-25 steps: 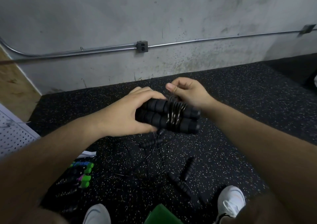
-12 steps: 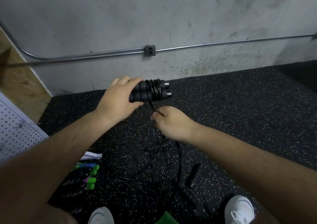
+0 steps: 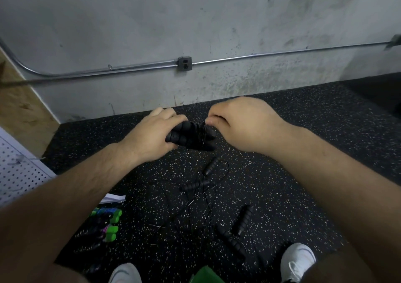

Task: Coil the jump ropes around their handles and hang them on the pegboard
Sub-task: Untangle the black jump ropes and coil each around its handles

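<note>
A black jump rope [image 3: 191,136] is held in two hands over a speckled floor [image 3: 303,135].
The left hand [image 3: 152,134] grips the paired handles [image 3: 176,138], cord wound around them; the right hand [image 3: 243,122] pinches the bundle's right end. Below lie loose black ropes [image 3: 195,185], the pegboard [image 3: 17,174] at far left.

Inside the grip: left hand [image 3: 152,134] hides paired handles' [image 3: 187,136] left ends. Just right of grip: right hand's [image 3: 240,120] pinch blurred, contents unreadable. Far left: pegboard [image 3: 19,174] cropped.

One head-worn camera looks forward and down (wide-angle, close) onto speckled floor [image 3: 303,152] and grey wall [image 3: 152,22].
</note>
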A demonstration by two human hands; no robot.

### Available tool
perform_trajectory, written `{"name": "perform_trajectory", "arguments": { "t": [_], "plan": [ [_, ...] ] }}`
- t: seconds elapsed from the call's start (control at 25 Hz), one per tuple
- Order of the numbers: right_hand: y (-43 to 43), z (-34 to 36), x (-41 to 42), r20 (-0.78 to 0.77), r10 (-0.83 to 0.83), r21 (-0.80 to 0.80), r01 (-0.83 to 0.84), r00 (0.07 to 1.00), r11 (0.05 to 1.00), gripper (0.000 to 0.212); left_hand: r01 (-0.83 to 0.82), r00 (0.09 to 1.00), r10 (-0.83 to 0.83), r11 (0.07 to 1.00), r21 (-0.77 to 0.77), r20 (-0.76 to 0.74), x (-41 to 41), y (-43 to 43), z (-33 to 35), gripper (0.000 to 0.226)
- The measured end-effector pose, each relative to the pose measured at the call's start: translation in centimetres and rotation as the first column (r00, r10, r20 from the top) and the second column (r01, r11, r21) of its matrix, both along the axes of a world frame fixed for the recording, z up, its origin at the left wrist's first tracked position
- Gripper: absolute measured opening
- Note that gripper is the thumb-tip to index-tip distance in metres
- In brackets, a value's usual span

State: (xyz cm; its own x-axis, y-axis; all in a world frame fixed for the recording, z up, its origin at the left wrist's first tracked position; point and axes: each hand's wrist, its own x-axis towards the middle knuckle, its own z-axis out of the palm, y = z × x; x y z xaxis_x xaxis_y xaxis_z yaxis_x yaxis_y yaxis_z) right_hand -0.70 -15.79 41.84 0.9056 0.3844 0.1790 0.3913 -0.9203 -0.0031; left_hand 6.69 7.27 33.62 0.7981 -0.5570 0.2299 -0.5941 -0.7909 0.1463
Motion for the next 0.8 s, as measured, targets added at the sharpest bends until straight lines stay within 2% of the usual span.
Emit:
{"name": "perform_trajectory", "arguments": {
  "t": [0.08, 0.2, 0.28, 0.36, 0.44, 0.52, 0.56, 0.64, 0.68, 0.8],
  "plan": [
    [-1.1, -0.7, 1.2, 0.085, 0.016, 0.007, -0.017, 0.996, 1.0, 0.033, 0.113, 0.992, -0.111, 0.993, 0.021, -0.062, -1.0, -0.7, 0.1, 0.062],
    [-2.7, -1.4, 2.5, 0.11, 0.031, 0.071, -0.039, 0.993, 0.997, 0.031, 0.263, 0.953, -0.265, 0.964, -0.033, -0.144, -2.8, -1.6, 0.9, 0.058],
    [-3.8, -2.3, 3.0, 0.052, 0.021, 0.176, -0.03, 0.998, 0.984, 0.027, 0.325, 0.923, -0.342, 0.938, -0.116, -0.175, -4.1, -2.3, 1.8, 0.056],
    [-4.5, -3.3, 3.7, -0.054, -0.031, 0.322, 0.047, 0.998, 0.946, 0.029, 0.33, 0.908, -0.369, 0.922, -0.203, -0.197, -5.2, -2.5, 2.9, 0.058],
    [-4.6, -4.2, 3.9, -0.193, 0.015, 0.563, 0.098, 0.981, 0.82, 0.034, 0.29, 0.902, -0.36, 0.914, -0.284, -0.238, -5.7, -2.3, 3.7, 0.066],
    [-3.6, -5.5, 3.4, -0.383, 0.187, 0.824, 0.243, 0.905, 0.511, 0.028, 0.218, 0.917, -0.318, 0.905, -0.366, -0.241, -5.7, -2.1, 3.9, 0.069],
    [-2.7, -6.0, 2.8, -0.471, 0.227, 0.822, 0.331, 0.853, 0.463, 0.028, 0.172, 0.938, -0.274, 0.9, -0.401, -0.211, -5.6, -2.1, 3.8, 0.068],
    [-0.7, -7.4, 1.4, -0.537, 0.151, 0.693, 0.331, 0.83, 0.64, 0.037, 0.079, 0.98, -0.147, 0.903, -0.422, -0.131, -4.8, -2.1, 3.2, 0.07],
    [0.2, -8.1, 0.8, -0.533, 0.149, 0.658, 0.297, 0.833, 0.692, 0.039, 0.037, 0.992, -0.084, 0.909, -0.414, -0.096, -4.3, -2.1, 2.9, 0.071],
    [2.1, -8.9, 0.0, -0.563, 0.207, 0.633, 0.256, 0.8, 0.731, 0.038, -0.049, 0.999, 0.042, 0.923, -0.382, -0.029, -2.9, -1.7, 2.1, 0.071]
  ]
}}
